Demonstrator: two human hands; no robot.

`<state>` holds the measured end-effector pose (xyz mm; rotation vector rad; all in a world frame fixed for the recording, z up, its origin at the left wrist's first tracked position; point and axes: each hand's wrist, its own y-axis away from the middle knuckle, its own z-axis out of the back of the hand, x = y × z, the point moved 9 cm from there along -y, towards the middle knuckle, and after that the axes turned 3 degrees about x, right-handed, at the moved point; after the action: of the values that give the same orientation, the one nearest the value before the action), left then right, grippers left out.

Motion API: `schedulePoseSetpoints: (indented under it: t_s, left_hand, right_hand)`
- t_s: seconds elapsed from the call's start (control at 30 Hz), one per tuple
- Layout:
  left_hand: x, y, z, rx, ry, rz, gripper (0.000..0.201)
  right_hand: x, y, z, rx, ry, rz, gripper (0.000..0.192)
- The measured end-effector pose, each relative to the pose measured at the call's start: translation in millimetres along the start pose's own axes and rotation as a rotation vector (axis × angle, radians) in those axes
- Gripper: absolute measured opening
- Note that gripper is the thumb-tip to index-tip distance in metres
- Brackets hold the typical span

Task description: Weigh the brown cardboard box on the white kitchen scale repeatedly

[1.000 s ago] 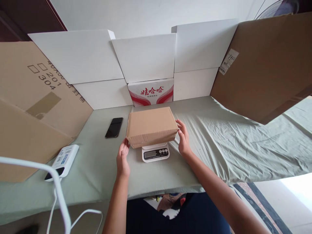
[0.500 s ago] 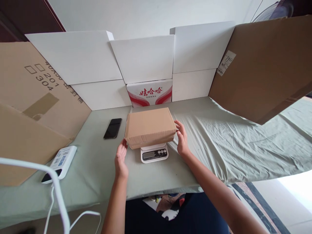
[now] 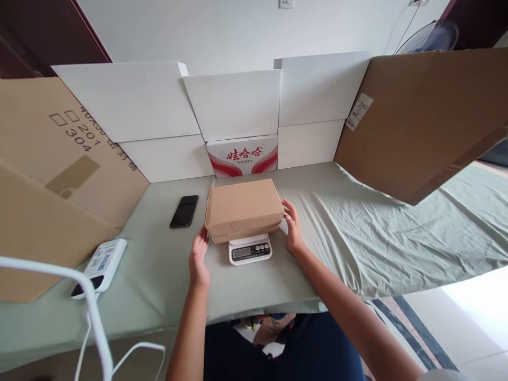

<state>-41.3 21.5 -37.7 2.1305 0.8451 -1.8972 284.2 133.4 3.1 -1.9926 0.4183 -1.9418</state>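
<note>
A closed brown cardboard box [image 3: 244, 203] sits over a white kitchen scale [image 3: 250, 251], hiding its weighing platform. Only the scale's front panel shows, with a small grey display and several round buttons; no digits can be read. My left hand [image 3: 199, 257] is at the box's near left corner, its fingers against the side and partly tucked behind the edge. On the opposite side, my right hand [image 3: 292, 225] holds the box's right end with bent fingers. Whether the box's full weight rests on the scale cannot be told.
A black phone [image 3: 184, 211] lies left of the box. Further left are a white power strip [image 3: 103, 264] and a white curved tube [image 3: 95, 312]. White boxes [image 3: 234, 106] line the back, above a red-and-white carton [image 3: 243, 156]. Large cardboard boxes flank the green cloth [image 3: 337, 227].
The view has tilted up slightly and shifted a little. Both hands stay at the sides of the cardboard box, which keeps its place over the scale.
</note>
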Motion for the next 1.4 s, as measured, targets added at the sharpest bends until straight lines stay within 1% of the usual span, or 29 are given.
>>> schedulePoseSetpoints:
  t_s: [0.23, 0.37, 0.6, 0.83, 1.0, 1.17, 1.3, 1.4]
  left_hand:
    - [4, -3, -0.7, 0.002, 0.020, 0.001, 0.094]
    - [4, -2, -3.2, 0.002, 0.013, 0.013, 0.093]
    - [3, 1, -3.8, -0.024, 0.007, 0.073, 0.088]
    - [1, 2, -11.6, 0.048, 0.016, 0.112, 0.077]
    - [5, 2, -12.0, 0.069, 0.007, 0.126, 0.076]
    - [11, 2, -12.5, 0.106, -0.061, 0.135, 0.070]
    - [7, 2, -14.1, 0.090, -0.043, 0.119, 0.072]
    - [5, 1, -13.1, 0.048, -0.016, 0.096, 0.072]
  right_hand:
    - [-2, -2, 1, -0.021, -0.010, -0.032, 0.057]
    - [-5, -2, 2, -0.032, -0.005, -0.060, 0.055]
    - [-22, -2, 9, -0.109, -0.013, -0.186, 0.056]
    - [-17, -1, 10, -0.139, 0.032, -0.225, 0.055]
    - [-12, -3, 11, -0.167, 0.078, -0.241, 0.052]
    - [-7, -3, 11, -0.160, 0.137, -0.240, 0.047]
    - [-6, -3, 10, -0.139, 0.123, -0.232, 0.049]
    - [-11, -3, 10, -0.122, 0.087, -0.232, 0.050]
